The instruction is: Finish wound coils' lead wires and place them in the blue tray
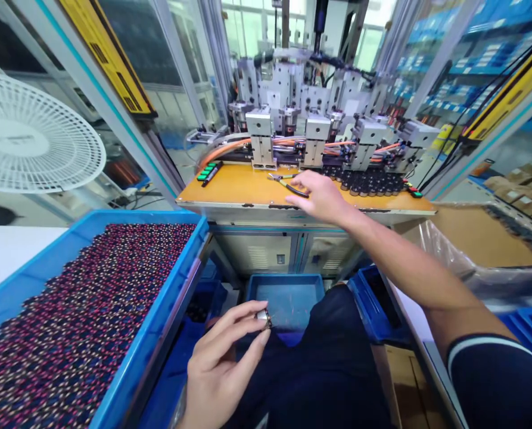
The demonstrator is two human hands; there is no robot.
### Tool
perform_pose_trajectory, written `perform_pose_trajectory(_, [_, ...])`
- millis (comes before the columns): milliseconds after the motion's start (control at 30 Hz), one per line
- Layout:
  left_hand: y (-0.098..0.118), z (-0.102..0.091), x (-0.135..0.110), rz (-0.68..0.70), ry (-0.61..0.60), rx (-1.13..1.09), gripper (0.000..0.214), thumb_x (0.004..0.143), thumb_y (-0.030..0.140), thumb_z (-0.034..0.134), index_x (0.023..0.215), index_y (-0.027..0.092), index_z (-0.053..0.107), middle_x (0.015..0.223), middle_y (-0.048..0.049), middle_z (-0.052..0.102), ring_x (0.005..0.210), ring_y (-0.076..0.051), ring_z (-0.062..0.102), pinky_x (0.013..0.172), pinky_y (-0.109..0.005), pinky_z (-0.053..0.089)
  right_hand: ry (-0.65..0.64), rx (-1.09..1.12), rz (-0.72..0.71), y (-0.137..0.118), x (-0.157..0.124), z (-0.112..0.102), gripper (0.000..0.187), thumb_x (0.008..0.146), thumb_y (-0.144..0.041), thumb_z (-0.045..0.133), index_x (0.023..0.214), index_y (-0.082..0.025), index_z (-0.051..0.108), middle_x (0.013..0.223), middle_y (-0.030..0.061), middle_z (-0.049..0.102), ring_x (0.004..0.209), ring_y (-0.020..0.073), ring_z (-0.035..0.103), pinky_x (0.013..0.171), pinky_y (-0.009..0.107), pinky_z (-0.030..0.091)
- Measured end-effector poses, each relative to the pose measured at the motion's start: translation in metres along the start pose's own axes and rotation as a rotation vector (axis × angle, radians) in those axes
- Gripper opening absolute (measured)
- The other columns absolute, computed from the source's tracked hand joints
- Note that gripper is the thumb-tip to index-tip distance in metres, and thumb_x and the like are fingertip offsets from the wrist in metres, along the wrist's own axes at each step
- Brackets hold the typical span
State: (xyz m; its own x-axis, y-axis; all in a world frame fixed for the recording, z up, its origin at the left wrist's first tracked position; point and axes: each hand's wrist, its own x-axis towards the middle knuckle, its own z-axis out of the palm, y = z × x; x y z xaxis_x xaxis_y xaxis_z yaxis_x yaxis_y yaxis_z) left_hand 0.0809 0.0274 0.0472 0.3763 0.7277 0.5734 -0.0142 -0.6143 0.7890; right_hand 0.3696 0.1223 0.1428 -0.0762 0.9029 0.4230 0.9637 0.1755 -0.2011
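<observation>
My left hand [223, 357] is low in front of my lap, fingers pinched on a small dark coil part [264, 318] with a metal end. My right hand [322, 195] reaches out over the orange work plate [239, 186] of the machine, fingers spread, resting on or just over the black handles of yellow-jawed pliers [288, 185]. Whether the fingers grip the pliers I cannot tell. A row of several dark coil parts [370, 183] stands at the plate's back right, under the machine heads.
A big blue tray [156, 333] full of small red and dark parts lies at my left. A white fan [28, 134] stands behind it. A small blue bin [286, 298] sits under the machine, with more blue bins at the right. Green buttons [207, 173] sit on the plate's left.
</observation>
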Motion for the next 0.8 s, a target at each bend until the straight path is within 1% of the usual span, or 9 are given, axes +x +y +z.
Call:
perform_pose_trajectory(67, [0.001, -0.002, 0.0, 0.002, 0.015, 0.005, 0.028, 0.08, 0.005, 0.071, 0.1, 0.025, 0.075, 0.11, -0.0051, 0.077, 0.099, -0.019, 0.075, 0.085, -0.027, 0.062, -0.039, -0.101, 0.032, 0.026, 0.035, 0.008, 0.041, 0.089, -0.031, 0.07, 0.121, -0.007, 0.063, 0.125, 0.017, 0.064, 0.115, 0.026, 0.058, 0.101, 0.035, 0.043])
perform_pose_trajectory(167, [0.004, -0.005, 0.0, -0.008, 0.045, 0.027, 0.028, 0.081, 0.004, 0.071, 0.1, 0.025, 0.076, 0.11, -0.0045, 0.077, 0.099, -0.017, 0.074, 0.086, -0.025, 0.062, -0.12, -0.157, 0.061, 0.048, 0.064, 0.026, 0.048, 0.092, -0.039, 0.066, 0.125, -0.006, 0.061, 0.129, 0.0192, 0.062, 0.118, 0.0293, 0.055, 0.105, 0.039, 0.039])
perform_pose_trajectory(300, [0.008, -0.007, -0.002, -0.033, 0.093, 0.037, 0.028, 0.08, 0.004, 0.072, 0.099, 0.024, 0.076, 0.109, -0.0044, 0.076, 0.099, -0.017, 0.074, 0.085, -0.026, 0.063, -0.206, -0.239, 0.111, 0.05, 0.069, 0.044, 0.057, 0.097, -0.051, 0.053, 0.128, -0.003, 0.058, 0.133, 0.0259, 0.057, 0.122, 0.0375, 0.049, 0.103, 0.05, 0.037])
perform_pose_trajectory(400, [0.007, -0.009, -0.003, -0.07, 0.137, 0.022, 0.029, 0.08, 0.003, 0.072, 0.1, 0.024, 0.076, 0.11, -0.0047, 0.076, 0.099, -0.017, 0.074, 0.083, -0.026, 0.063, -0.244, -0.279, 0.112, 0.045, 0.06, 0.043, 0.056, 0.1, -0.052, 0.045, 0.122, -0.002, 0.062, 0.13, 0.0291, 0.055, 0.121, 0.0414, 0.048, 0.1, 0.055, 0.038])
perform_pose_trajectory(467, [0.005, -0.009, -0.004, -0.096, 0.163, 0.002, 0.03, 0.081, 0.003, 0.072, 0.1, 0.024, 0.076, 0.111, -0.005, 0.076, 0.101, -0.018, 0.074, 0.081, -0.027, 0.064, -0.276, -0.284, 0.08, 0.043, 0.047, 0.036, 0.056, 0.099, -0.053, 0.046, 0.12, -0.004, 0.063, 0.125, 0.0271, 0.057, 0.115, 0.0385, 0.053, 0.097, 0.051, 0.042])
perform_pose_trajectory(533, [0.002, -0.009, -0.005, -0.125, 0.175, -0.023, 0.029, 0.081, 0.003, 0.072, 0.1, 0.024, 0.076, 0.112, -0.0052, 0.076, 0.102, -0.019, 0.073, 0.081, -0.028, 0.064, -0.308, -0.284, 0.032, 0.042, 0.028, 0.026, 0.053, 0.094, -0.051, 0.056, 0.121, -0.006, 0.062, 0.121, 0.0242, 0.058, 0.109, 0.0357, 0.056, 0.094, 0.047, 0.045])
perform_pose_trajectory(667, [-0.004, -0.008, -0.005, -0.175, 0.175, -0.088, 0.028, 0.084, 0.004, 0.07, 0.1, 0.025, 0.076, 0.114, -0.0046, 0.075, 0.104, -0.019, 0.072, 0.083, -0.029, 0.064, -0.303, -0.266, -0.032, 0.032, -0.032, 0.008, 0.047, 0.086, -0.026, 0.065, 0.128, -0.007, 0.057, 0.12, 0.0211, 0.056, 0.108, 0.033, 0.055, 0.093, 0.043, 0.046])
perform_pose_trajectory(733, [-0.007, -0.006, -0.005, -0.182, 0.172, -0.109, 0.028, 0.084, 0.004, 0.069, 0.101, 0.026, 0.076, 0.115, -0.004, 0.074, 0.104, -0.019, 0.072, 0.082, -0.028, 0.064, -0.257, -0.055, -0.051, 0.018, -0.073, 0.004, 0.05, 0.085, -0.019, 0.062, 0.133, -0.009, 0.053, 0.116, 0.017, 0.056, 0.101, 0.0272, 0.057, 0.09, 0.039, 0.048])
perform_pose_trajectory(800, [-0.009, -0.003, -0.004, -0.175, 0.168, -0.115, 0.029, 0.084, 0.003, 0.069, 0.101, 0.026, 0.076, 0.114, -0.0035, 0.075, 0.103, -0.018, 0.072, 0.083, -0.029, 0.064, -0.256, 0.34, -0.05, -0.004, -0.118, 0.004, 0.05, 0.086, -0.018, 0.061, 0.135, -0.015, 0.049, 0.112, 0.0114, 0.058, 0.095, 0.0214, 0.058, 0.088, 0.036, 0.05])
